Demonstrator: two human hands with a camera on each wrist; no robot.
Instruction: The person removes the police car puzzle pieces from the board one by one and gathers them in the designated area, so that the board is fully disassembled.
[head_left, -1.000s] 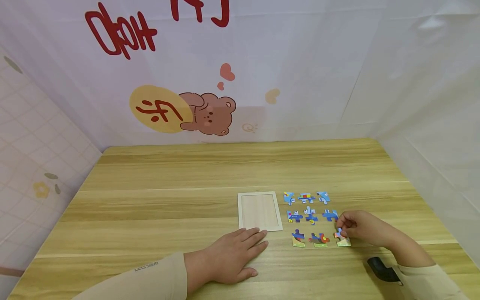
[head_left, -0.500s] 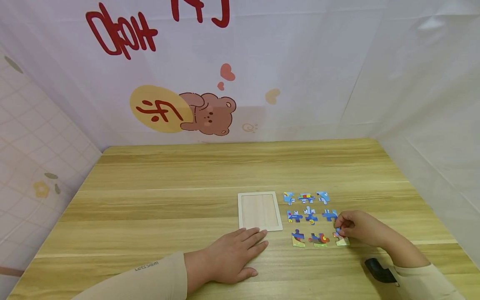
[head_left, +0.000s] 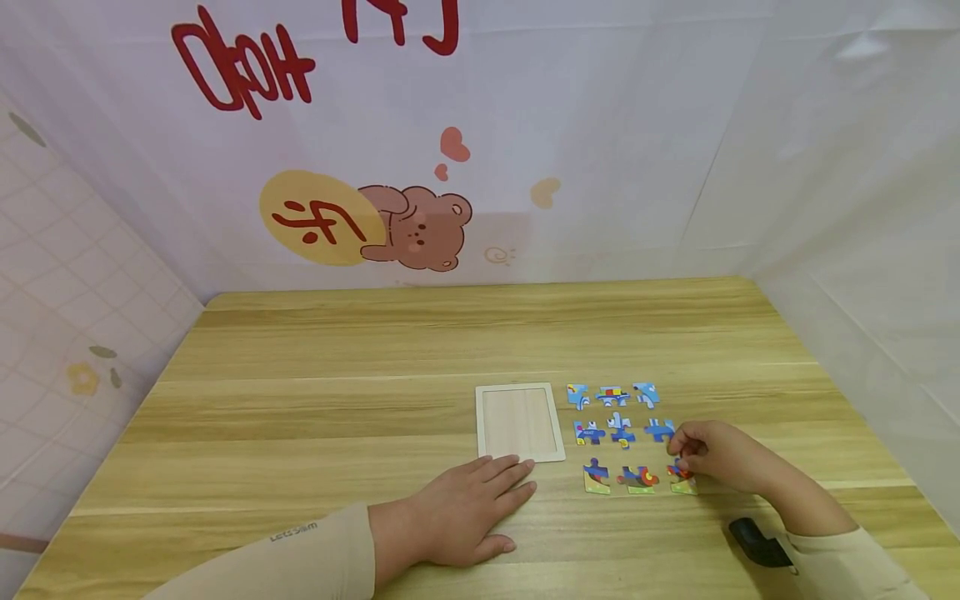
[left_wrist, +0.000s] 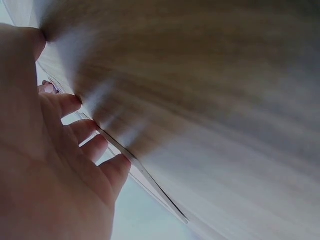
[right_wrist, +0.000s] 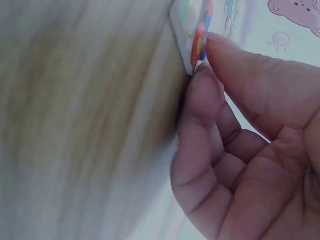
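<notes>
My left hand lies flat with its fingers spread, fingertips touching the near edge of a pale wooden puzzle frame. In the left wrist view, the fingertips of the left hand rest at the frame's edge. My right hand pinches the near-right jigsaw piece between thumb and forefinger. That piece looks tilted off the table in the right wrist view, its corner at the fingertips of the right hand. Part of it is hidden by the fingers.
Several other colourful jigsaw pieces lie in spaced rows right of the frame, including a centre piece and a near-middle piece. A black device sits by the right sleeve. A printed cloth hangs behind the wooden table.
The right hand has shifted slightly left, and the jigsaw piece at its fingers has moved slightly left and changed its tilt. The left hand and frame have stayed still.
</notes>
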